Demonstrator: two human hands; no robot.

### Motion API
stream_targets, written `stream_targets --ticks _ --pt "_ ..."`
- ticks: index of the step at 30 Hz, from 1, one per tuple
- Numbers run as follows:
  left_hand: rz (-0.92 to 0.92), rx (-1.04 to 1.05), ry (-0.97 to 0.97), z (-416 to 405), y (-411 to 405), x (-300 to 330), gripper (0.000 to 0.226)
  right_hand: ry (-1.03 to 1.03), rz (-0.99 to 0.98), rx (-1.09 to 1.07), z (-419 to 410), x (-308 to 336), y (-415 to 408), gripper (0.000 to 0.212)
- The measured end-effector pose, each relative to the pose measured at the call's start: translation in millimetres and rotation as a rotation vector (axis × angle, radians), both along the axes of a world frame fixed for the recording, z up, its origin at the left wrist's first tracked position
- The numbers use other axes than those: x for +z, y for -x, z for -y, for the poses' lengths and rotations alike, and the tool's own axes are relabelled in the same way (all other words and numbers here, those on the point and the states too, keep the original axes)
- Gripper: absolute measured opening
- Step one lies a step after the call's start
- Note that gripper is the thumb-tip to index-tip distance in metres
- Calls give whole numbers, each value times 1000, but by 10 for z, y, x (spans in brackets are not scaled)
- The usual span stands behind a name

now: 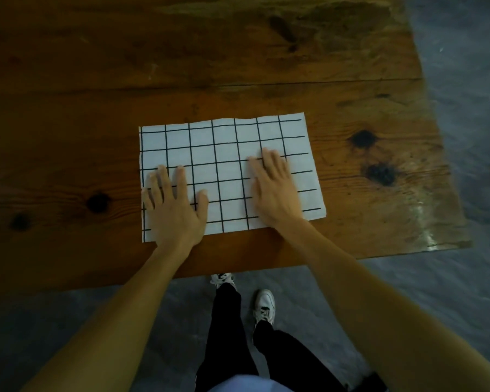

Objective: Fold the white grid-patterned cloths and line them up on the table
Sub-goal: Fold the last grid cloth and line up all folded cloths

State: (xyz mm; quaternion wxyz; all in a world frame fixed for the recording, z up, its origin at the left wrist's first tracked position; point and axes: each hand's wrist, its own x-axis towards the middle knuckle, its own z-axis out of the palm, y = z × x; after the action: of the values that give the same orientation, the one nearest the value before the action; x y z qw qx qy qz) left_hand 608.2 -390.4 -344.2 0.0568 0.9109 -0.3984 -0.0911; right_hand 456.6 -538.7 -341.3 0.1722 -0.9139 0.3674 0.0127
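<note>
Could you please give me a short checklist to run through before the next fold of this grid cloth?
1. Grid cloth lying flat on the table: ok.
2. Left hand pressing flat on the cloth: ok.
3. Right hand pressing flat on the cloth: ok.
4. Cloth fully on the table, clear of the near edge: ok.
5. Layers and edges aligned: cannot tell.
6. Other cloths in view to line up with: not ok, none visible.

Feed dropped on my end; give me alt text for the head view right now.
Both hands, left hand and right hand, press flat on a white grid-patterned cloth spread on a wooden table. No other cloth is visible; the person's dark trousers and white shoes show below.
</note>
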Motion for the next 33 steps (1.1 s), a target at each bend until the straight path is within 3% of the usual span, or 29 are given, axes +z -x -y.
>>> stream_targets --ticks 6,9,14,20,24,33 --pt "-9 1 -41 -10 -14 7 68 71 -89 -63 151 69 416 53" --pt "3 -27 -78 11 26 96 69 109 -19 43 23 227 298 52" --pt "-87 -157 39 -134 177 334 57 -11 159 151 -498 343 183 39" --pt "-70 -319 -74 -526 594 322 57 -95 61 309 -996 179 290 50" --pt "-62 -239 -178 -635 705 273 67 -84 -40 281 -1047 140 388 57" --pt "-73 -84 -318 -831 614 406 66 -64 -167 72 -634 206 1136 76"
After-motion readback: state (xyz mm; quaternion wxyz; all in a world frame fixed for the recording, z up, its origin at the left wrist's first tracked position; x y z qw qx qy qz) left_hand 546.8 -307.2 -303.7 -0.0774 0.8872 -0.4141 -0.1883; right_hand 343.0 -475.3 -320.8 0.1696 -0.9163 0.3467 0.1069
